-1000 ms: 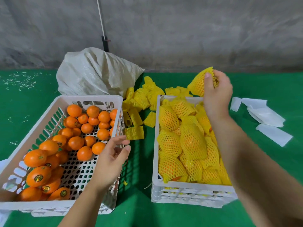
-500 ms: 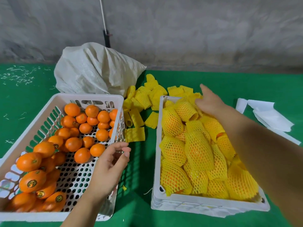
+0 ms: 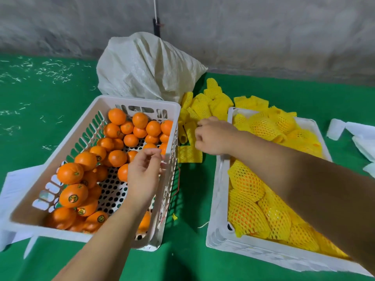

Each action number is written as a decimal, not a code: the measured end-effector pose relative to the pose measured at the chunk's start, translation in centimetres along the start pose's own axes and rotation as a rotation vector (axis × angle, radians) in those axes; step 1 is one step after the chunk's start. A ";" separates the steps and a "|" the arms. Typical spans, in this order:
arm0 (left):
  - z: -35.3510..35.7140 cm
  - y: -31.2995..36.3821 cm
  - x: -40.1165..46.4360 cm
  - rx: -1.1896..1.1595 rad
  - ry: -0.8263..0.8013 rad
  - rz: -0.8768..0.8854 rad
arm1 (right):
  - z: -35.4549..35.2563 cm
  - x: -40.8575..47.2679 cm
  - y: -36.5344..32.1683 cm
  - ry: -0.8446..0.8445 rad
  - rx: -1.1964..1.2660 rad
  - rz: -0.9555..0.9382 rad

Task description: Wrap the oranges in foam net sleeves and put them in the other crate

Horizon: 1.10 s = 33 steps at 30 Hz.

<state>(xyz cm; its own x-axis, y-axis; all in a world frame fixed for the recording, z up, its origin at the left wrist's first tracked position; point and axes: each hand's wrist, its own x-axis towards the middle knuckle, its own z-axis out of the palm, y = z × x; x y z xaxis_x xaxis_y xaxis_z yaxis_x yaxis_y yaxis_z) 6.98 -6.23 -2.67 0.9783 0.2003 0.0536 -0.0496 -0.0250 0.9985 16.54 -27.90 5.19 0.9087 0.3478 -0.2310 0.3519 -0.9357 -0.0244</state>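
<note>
- Reaching across the gap between the 2 crates, the right hand (image 3: 214,136) hangs over the loose foam net sleeves (image 3: 199,110) with fingers curled; whether it pinches a sleeve I cannot tell.
- Left hand (image 3: 143,175) hovers inside the left crate (image 3: 97,106) by its right wall, fingers loosely curled, holding nothing.
- Bare oranges (image 3: 117,158) fill the left crate, on the green surface (image 3: 50,108) toward its left edge.
- Wrapped oranges (image 3: 246,183) in yellow netting pack the right crate (image 3: 220,236).
- The sleeves lie behind and between the crates, 1 flat piece (image 3: 189,154) just beside the left crate's wall.
- A white sack (image 3: 146,65) slumps at the back edge; white sheets (image 3: 361,138) lie at the right edge.
</note>
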 end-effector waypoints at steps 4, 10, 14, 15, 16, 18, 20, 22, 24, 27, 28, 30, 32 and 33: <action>-1.9 -3.3 5.2 0.839 -0.184 0.031 | 3.9 4.3 -4.9 -0.493 -0.263 0.023; -5.8 -10.8 8.4 1.609 -0.598 -0.197 | 10.6 9.9 -5.2 -0.650 -0.330 0.114; -5.4 -12.5 9.4 1.572 -0.494 -0.023 | 13.5 12.7 -4.2 -0.641 -0.317 0.064; -5.0 -12.6 9.5 1.561 -0.477 0.024 | 14.0 13.0 -4.1 -0.650 -0.299 0.032; -4.6 -12.6 9.5 1.554 -0.467 0.052 | 14.3 13.2 -4.0 -0.665 -0.286 -0.001; -4.4 -11.9 9.9 1.503 -0.470 0.020 | 14.7 13.6 -3.8 -0.680 -0.257 -0.030; -4.6 -10.7 10.5 1.396 -0.409 0.008 | 14.5 13.6 -4.1 -0.650 -0.257 -0.016; -5.0 -8.7 10.8 1.159 -0.287 -0.048 | 13.9 12.9 -4.8 -0.621 -0.173 0.047; -5.4 -6.8 11.1 0.899 -0.194 -0.082 | 12.9 11.8 -5.2 -0.559 0.028 0.193; -5.8 -3.6 10.2 0.502 -0.172 -0.130 | 10.3 10.0 -5.6 -0.299 0.395 0.396; -5.7 -2.4 9.4 0.367 -0.170 -0.170 | 9.3 9.0 -5.6 -0.141 0.466 0.435; -5.2 0.1 6.8 0.103 -0.183 -0.300 | 7.9 6.7 -5.6 0.221 0.549 0.494; -4.4 1.7 4.0 -0.152 -0.226 -0.434 | 6.8 4.0 -6.4 0.463 0.705 0.529; -3.9 2.1 2.7 -0.262 -0.249 -0.488 | 6.5 2.5 -6.9 0.507 0.826 0.542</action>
<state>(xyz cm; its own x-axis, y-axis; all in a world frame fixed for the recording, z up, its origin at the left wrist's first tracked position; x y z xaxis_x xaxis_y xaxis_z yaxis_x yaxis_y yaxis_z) 8.69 -1.93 -0.42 0.9166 -0.1084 -0.3848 0.3997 0.2601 0.8790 14.93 -20.93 -1.53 0.9500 -0.3121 0.0124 -0.2064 -0.6571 -0.7249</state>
